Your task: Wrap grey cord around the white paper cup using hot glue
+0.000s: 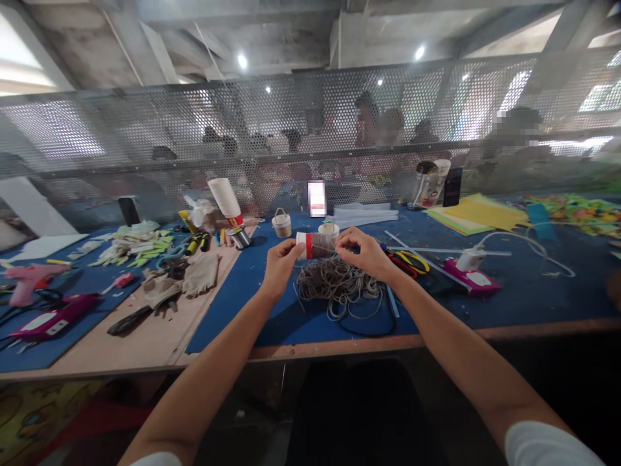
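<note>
My left hand (281, 262) grips a white and red paper cup (301, 246) lying on its side above the table. Grey cord (322, 246) is wound round part of the cup. At the cup's right end, my right hand (361, 251) pinches a strand of this cord between thumb and fingers. Below both hands lies a loose, tangled heap of grey cord (339, 285) on the blue mat. Just behind the cup stands a small pale basket with a handle (328, 229), and a similar little basket (281, 224) is farther left.
A tilted stack of paper cups (226, 199) stands back left. Gloves (201, 275), a pink glue gun (32, 283) and scraps lie at left. Right of the cord are yellow-handled pliers (412, 262), a purple power strip (473, 279) and yellow sheets (480, 212). A perforated screen (291, 142) closes the back.
</note>
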The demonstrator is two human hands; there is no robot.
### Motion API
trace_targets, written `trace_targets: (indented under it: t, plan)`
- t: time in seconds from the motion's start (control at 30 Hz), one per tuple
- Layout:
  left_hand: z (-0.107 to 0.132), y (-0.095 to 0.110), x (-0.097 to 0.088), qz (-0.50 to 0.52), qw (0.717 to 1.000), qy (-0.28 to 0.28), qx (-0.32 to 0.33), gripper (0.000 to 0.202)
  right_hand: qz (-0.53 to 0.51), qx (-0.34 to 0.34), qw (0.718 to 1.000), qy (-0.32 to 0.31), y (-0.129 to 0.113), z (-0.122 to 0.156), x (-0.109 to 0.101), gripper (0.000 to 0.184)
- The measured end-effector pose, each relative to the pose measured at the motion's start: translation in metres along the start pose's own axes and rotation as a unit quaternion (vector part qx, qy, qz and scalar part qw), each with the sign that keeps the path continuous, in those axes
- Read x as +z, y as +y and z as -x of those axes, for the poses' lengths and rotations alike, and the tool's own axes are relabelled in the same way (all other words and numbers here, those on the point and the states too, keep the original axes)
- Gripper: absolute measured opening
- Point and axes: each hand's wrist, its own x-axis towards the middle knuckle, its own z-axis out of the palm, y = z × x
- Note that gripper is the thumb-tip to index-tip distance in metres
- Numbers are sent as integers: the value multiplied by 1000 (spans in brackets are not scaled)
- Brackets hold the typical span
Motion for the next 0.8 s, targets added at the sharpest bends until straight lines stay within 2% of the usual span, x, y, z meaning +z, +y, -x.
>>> trace_targets:
  t: [0.33, 0.53, 0.63, 0.8]
  plan:
    - [-2, -3, 1, -12, 1000, 27, 10, 23, -11, -4, 999, -45, 6, 1, 4, 11]
    - [-5, -7, 0, -10, 999, 45, 7, 23, 0, 1, 999, -43, 8, 1, 3, 15]
    - [-6, -8, -1, 1, 999, 53, 8, 22, 26, 22, 999, 6, 15, -2, -2, 22]
    - [-7, -11, -1, 25, 999, 44, 6, 21, 78, 71, 984, 144, 34, -8, -16, 27]
